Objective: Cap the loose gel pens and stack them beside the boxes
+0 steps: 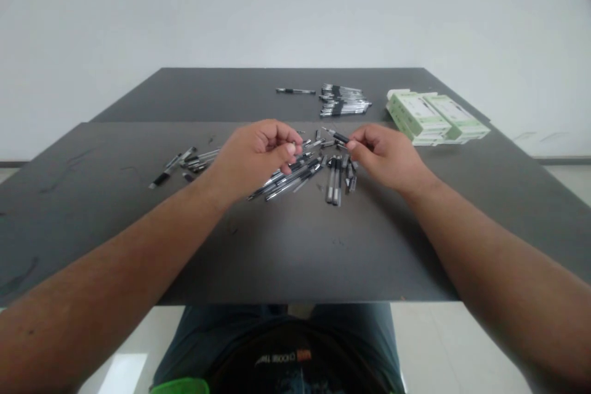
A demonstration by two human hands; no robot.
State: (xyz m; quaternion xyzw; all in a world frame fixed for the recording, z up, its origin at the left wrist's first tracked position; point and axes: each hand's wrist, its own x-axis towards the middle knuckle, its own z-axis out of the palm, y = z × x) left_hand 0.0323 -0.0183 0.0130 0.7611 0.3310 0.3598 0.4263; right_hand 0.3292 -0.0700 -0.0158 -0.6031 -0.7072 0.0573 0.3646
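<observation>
My right hand (390,155) pinches the black-gripped front section of a pen (340,136) between thumb and fingers, its metal tip pointing left. To its left, my left hand (263,157) has thumb and forefinger pressed together; anything between them is too small to make out. Beneath and between both hands lies a loose pile of clear pen barrels with black grips (293,180). Several barrels (333,181) lie side by side near my right hand, with small clear and black pen caps (351,178) beside them. More pen parts (198,160) show left of my left wrist.
A neat group of pens (344,100) lies at the back of the dark table (295,258), with a single pen (295,92) to its left. Green and white boxes (420,117) stand at the back right. A pale wall (295,6) rises behind the table.
</observation>
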